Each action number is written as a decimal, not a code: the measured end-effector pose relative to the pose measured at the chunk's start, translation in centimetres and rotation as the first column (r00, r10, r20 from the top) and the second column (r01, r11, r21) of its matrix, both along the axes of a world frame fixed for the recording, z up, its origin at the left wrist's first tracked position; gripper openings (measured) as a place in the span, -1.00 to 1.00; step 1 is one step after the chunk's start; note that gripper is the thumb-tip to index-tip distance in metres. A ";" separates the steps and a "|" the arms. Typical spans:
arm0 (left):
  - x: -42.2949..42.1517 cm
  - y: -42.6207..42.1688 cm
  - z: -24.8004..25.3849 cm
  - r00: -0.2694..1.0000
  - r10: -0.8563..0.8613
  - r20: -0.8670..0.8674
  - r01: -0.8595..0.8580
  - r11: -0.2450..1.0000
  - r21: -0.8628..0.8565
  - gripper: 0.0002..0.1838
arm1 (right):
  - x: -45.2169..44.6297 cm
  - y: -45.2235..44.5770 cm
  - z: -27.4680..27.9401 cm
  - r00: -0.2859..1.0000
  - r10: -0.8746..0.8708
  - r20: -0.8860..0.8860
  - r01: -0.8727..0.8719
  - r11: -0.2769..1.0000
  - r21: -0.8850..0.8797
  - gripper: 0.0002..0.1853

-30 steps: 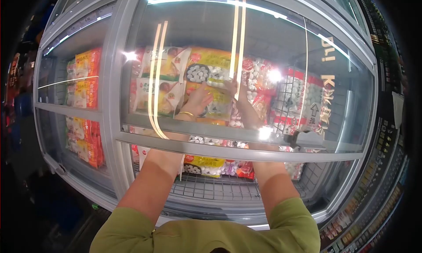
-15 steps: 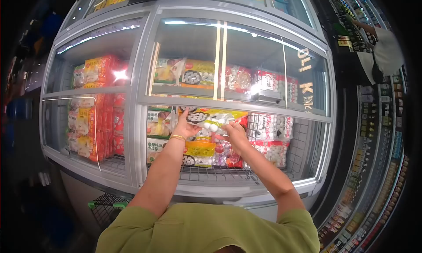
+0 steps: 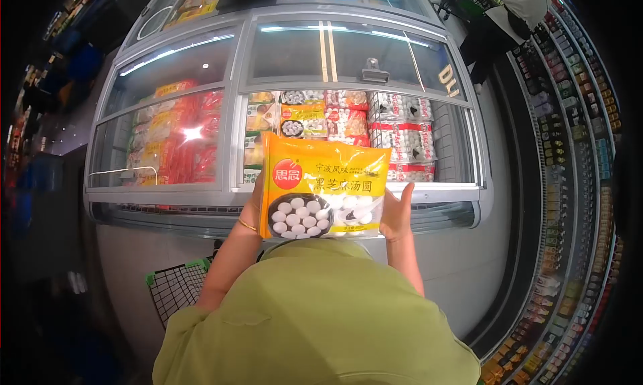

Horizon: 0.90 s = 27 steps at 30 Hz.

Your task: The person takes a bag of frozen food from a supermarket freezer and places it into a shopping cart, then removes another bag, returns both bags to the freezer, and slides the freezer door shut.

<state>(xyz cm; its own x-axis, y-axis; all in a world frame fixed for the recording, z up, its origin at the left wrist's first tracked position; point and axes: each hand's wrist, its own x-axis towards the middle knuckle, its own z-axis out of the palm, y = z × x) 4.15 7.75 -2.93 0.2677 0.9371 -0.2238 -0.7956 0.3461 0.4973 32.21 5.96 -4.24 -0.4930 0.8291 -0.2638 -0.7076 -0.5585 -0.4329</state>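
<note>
A yellow bag of frozen tangyuan [image 3: 327, 187], printed with white balls in a dark bowl, is held up in front of my chest with its front towards me. My left hand [image 3: 253, 201] grips its left edge, the fingers mostly hidden behind it. At the right edge my right hand [image 3: 398, 214] holds the bag, thumb raised and fingers behind. Beyond it stands a chest freezer [image 3: 362, 196] with its sliding glass lid [image 3: 295, 63] pushed back. Inside lie a similar yellow bag [image 3: 303, 120] and red-and-white bags [image 3: 402, 140].
A black wire shopping cart with a green rim [image 3: 177, 271] stands at the lower left. Red and yellow bags [image 3: 164, 140] fill the freezer's left section. Stocked shelves [image 3: 569, 184] run along the right, and another person [image 3: 516, 10] is at the upper right.
The yellow bag has come out of the freezer and up close to my chest, now facing me. Both hands have drawn back with it. The glass lid appears pushed farther back.
</note>
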 end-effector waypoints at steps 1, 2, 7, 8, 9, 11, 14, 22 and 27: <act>0.4 -1.1 0.5 0.995 -0.073 0.069 0.072 0.997 0.017 -0.32 | -1.3 -0.6 -0.3 0.999 -0.022 0.040 0.023 0.999 -0.036 -0.08; 0.7 -2.3 0.6 0.980 -0.143 0.137 0.140 0.990 0.033 -0.33 | -2.4 -1.3 -0.6 0.996 -0.039 0.083 0.046 0.996 -0.077 -0.19; 1.1 -5.0 2.5 0.984 -0.095 0.148 0.101 0.994 -0.038 -0.27 | -4.5 -2.2 -1.2 0.999 0.043 0.028 -0.037 0.985 -0.170 -0.47; 0.9 -5.2 2.5 0.986 -0.088 0.145 0.095 0.995 -0.042 -0.27 | -4.8 -2.2 -1.3 0.998 0.055 0.033 -0.048 0.980 -0.193 -0.52; 0.6 -5.3 2.4 0.992 -0.085 0.098 0.088 0.996 -0.026 -0.26 | -4.9 -2.3 -0.9 0.991 0.014 0.137 0.009 0.986 -0.165 -0.52; -0.8 -5.5 1.8 0.991 -0.136 0.002 0.136 0.991 0.003 -0.34 | -4.5 -2.1 -1.4 0.997 0.020 0.075 -0.008 0.987 -0.161 -0.52; -2.5 -5.5 0.8 0.924 -0.201 -0.326 0.185 0.979 -0.080 -0.48 | -4.5 -2.1 -1.0 0.999 0.040 -0.008 -0.041 0.988 -0.150 -0.51; -2.6 -6.4 -1.1 0.964 -0.090 -0.251 0.084 0.996 -0.034 -0.60 | -4.9 -2.0 1.3 0.993 0.094 0.074 -0.090 0.994 -0.055 -0.35; -2.3 -7.3 -1.2 0.979 0.021 -0.202 -0.024 1.000 -0.011 -0.62 | -4.0 -2.4 0.1 0.988 0.079 -0.131 -0.088 0.994 -0.069 -0.34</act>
<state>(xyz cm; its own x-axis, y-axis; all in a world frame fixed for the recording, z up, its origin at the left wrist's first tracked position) 1.82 0.41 -4.10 0.1944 0.9390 -0.2836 -0.6874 0.3367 0.6436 28.20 3.54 -4.15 -0.5934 0.7640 -0.2534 -0.7041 -0.6452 -0.2967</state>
